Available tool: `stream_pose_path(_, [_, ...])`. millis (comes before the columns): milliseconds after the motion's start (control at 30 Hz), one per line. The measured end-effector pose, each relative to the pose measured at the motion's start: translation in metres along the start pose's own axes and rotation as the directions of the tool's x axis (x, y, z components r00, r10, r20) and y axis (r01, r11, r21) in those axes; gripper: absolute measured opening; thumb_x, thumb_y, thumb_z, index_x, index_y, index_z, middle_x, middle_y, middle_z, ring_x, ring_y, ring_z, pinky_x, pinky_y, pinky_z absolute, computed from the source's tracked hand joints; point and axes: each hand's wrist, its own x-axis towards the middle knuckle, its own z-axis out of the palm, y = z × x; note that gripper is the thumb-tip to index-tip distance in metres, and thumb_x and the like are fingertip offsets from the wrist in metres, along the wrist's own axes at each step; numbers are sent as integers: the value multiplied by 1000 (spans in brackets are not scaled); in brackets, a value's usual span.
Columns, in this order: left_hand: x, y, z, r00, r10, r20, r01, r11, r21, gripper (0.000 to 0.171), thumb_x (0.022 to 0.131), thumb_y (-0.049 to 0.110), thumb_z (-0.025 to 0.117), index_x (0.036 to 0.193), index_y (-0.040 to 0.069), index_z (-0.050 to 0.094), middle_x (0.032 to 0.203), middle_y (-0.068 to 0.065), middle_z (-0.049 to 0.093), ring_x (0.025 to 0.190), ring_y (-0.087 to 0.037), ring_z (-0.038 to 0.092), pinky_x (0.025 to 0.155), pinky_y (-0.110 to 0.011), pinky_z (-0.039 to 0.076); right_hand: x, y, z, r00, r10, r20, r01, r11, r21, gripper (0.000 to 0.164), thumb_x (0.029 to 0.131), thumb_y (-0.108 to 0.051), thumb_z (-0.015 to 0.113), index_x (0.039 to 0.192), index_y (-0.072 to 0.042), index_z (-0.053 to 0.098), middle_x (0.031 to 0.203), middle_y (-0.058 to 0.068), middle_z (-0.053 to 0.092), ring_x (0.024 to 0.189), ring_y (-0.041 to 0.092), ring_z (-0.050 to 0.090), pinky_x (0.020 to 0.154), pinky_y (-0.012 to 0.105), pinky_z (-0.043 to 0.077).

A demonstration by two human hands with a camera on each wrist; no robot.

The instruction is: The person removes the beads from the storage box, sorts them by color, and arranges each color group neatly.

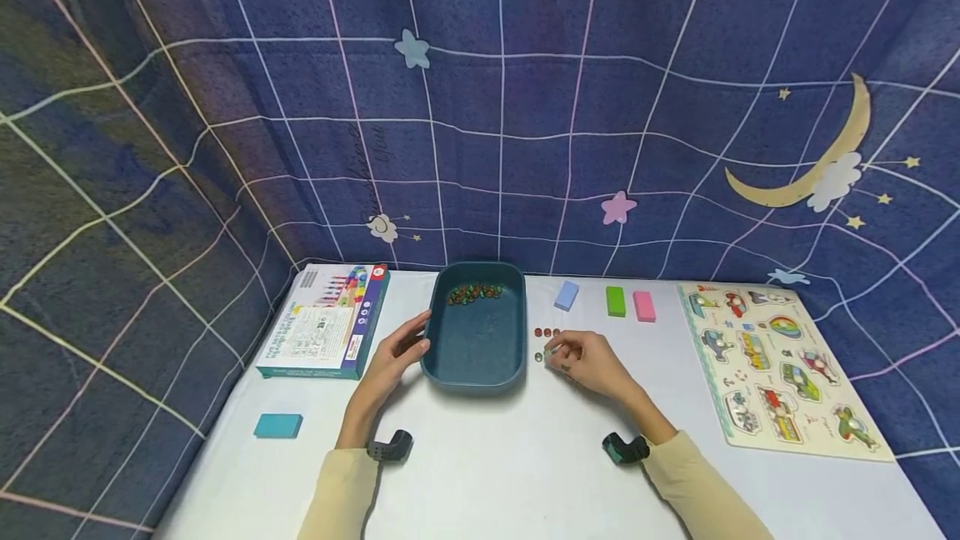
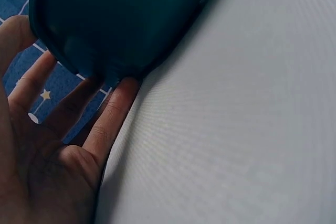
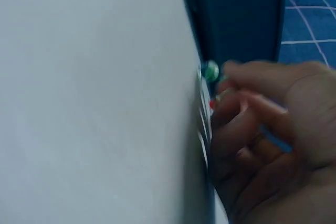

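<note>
A dark teal rectangular bin (image 1: 472, 348) stands mid-table, with a cluster of red-brown and green marbles (image 1: 474, 294) at its far end. My left hand (image 1: 397, 359) rests against the bin's left side. In the left wrist view its fingers (image 2: 113, 121) are extended and their tips touch the outer wall. To the right of the bin, my right hand (image 1: 585, 361) pinches a small green marble between thumb and fingertips, low over the table and mostly hidden by them. Beside those fingertips sits another green marble (image 1: 538, 357). Just behind is a short row of red-brown marbles (image 1: 547, 332).
Blue (image 1: 567, 296), green (image 1: 616, 302) and pink blocks (image 1: 644, 307) lie behind my right hand. A wooden picture puzzle board (image 1: 780, 373) is at the right. On the left are a flat box (image 1: 322, 323) with a printed sheet on top and a turquoise block (image 1: 278, 426).
</note>
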Motion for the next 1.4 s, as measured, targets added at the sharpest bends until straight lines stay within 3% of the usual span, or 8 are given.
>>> stream_pose_path(233, [0, 1, -2, 1000, -5, 11, 5, 1000, -8, 55, 106, 24, 64, 159, 20, 50, 167, -13, 47, 153, -39, 46, 105, -14, 49, -3, 5, 6, 1000, 25, -14, -26, 999, -40, 11, 92, -6, 79, 102, -7, 81, 78, 0, 70, 64, 5, 53, 61, 20, 45])
stream_pose_path(633, [2, 1, 1, 1000, -4, 7, 4, 1000, -13, 55, 106, 24, 64, 159, 20, 50, 166, -13, 48, 152, -38, 47, 105, -13, 48, -2, 7, 3, 998, 55, -1, -55, 998, -12, 15, 91, -7, 80, 106, -5, 80, 72, -1, 66, 55, 5, 54, 55, 20, 43])
stream_pose_path(833, [1, 0, 1, 1000, -9, 10, 9, 1000, -10, 55, 106, 24, 64, 159, 19, 50, 166, -14, 47, 153, -40, 46, 105, -13, 48, 3, 3, -3, 1000, 16, 11, -16, 1000, 18, 21, 92, -3, 76, 113, -3, 78, 76, 0, 70, 56, 2, 51, 53, 19, 42])
stream_pose_path(1067, [2, -3, -2, 1000, 11, 19, -11, 1000, -20, 55, 106, 22, 63, 160, 18, 49, 167, -17, 46, 151, -43, 47, 104, -16, 50, 38, -42, -10, 1000, -18, -2, 18, 983, 184, 31, 98, -14, 76, 123, 4, 73, 92, 29, 74, 55, 10, 55, 51, 22, 43])
stream_pose_path(1167, [2, -3, -2, 1000, 22, 17, -22, 999, -28, 55, 106, 21, 63, 160, 16, 49, 166, -18, 46, 151, -44, 48, 103, -16, 52, 59, -63, -3, 1000, -21, -23, 26, 974, 225, 32, 100, -21, 74, 123, 1, 73, 90, 24, 75, 55, 16, 56, 50, 25, 44])
stream_pose_path(1300, [1, -3, -1, 1000, 23, 15, -23, 999, -40, 55, 107, 19, 63, 159, 15, 49, 166, -19, 46, 150, -45, 47, 102, -17, 53, 89, -85, 15, 999, -3, -32, 11, 969, 247, 28, 101, -26, 74, 120, -6, 76, 81, 7, 74, 56, 22, 58, 51, 31, 48])
stream_pose_path(1400, [1, -3, 0, 1000, 23, 21, -22, 999, -42, 55, 107, 18, 62, 160, 13, 48, 166, -20, 46, 150, -45, 47, 101, -17, 54, 111, -94, 32, 1000, 12, -4, -11, 967, 256, 27, 100, -23, 75, 120, -5, 77, 83, 13, 76, 66, 38, 65, 58, 43, 56])
